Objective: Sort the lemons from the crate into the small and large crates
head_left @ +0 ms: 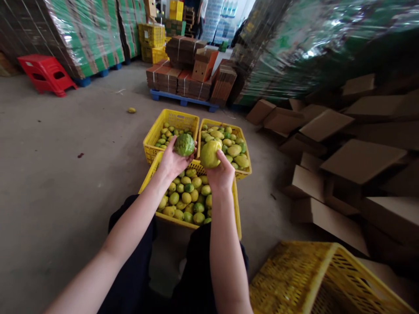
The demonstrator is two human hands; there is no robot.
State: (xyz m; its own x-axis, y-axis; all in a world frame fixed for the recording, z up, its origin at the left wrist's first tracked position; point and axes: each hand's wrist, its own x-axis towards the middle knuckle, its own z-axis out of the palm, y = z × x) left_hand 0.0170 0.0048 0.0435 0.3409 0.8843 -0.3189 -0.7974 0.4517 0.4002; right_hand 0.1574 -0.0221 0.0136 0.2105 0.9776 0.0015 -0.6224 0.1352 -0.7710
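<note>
My left hand point(175, 163) is closed round a dark green, bumpy lemon point(184, 145). In my right hand point(221, 172) is a larger yellow-green lemon point(210, 154), my thumb lying along its side. Both fruits are held up above three yellow plastic crates. The near crate point(238, 213) holds many green and yellow lemons point(186, 198). Behind it, the back left crate point(151, 141) has smaller lemons lying low inside. Fuller, with bigger fruit, is the back right crate point(249, 163). My forearms cover parts of the near crate.
Brown cardboard boxes point(363, 161) lie heaped on the right. An empty yellow crate point(294, 274) stands at the lower right. A lone lemon point(131, 110) rests on the floor near a red stool point(47, 74). Flattened cartons sit on a blue pallet point(183, 99). Wrapped stacks point(88, 35) flank the area.
</note>
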